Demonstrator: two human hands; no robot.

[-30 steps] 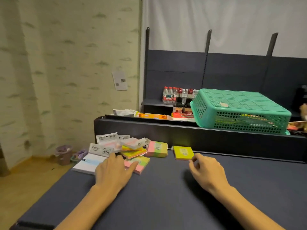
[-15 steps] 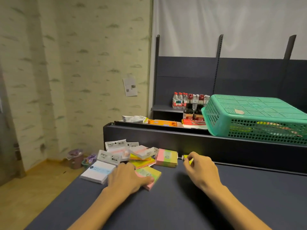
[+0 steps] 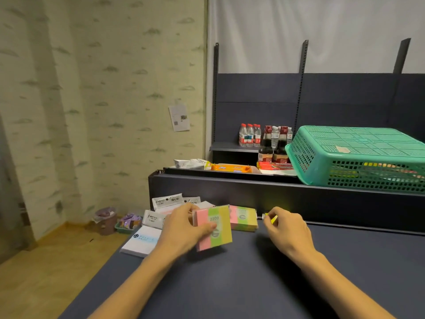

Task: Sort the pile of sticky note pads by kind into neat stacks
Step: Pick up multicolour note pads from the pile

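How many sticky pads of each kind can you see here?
Striped pads: 2, one in the left hand, one lying beside it
Yellow pad: 1, pinched by the right hand
White packets: 3
Blue-white pad: 1
Total: 7 in view; the left hand may hide more

An overturned green plastic basket (image 3: 358,157) rests on a dark raised ledge (image 3: 264,194) behind a blue-grey table (image 3: 230,284). Beside the basket lie an orange snack packet (image 3: 231,168) and a white wrapper (image 3: 190,163), with water bottles (image 3: 250,135) and dark sauce bottles (image 3: 272,150) on a shelf beyond. A printed sheet (image 3: 179,117) hangs on the patterned wall; a small bin (image 3: 106,219) stands on the wooden floor.
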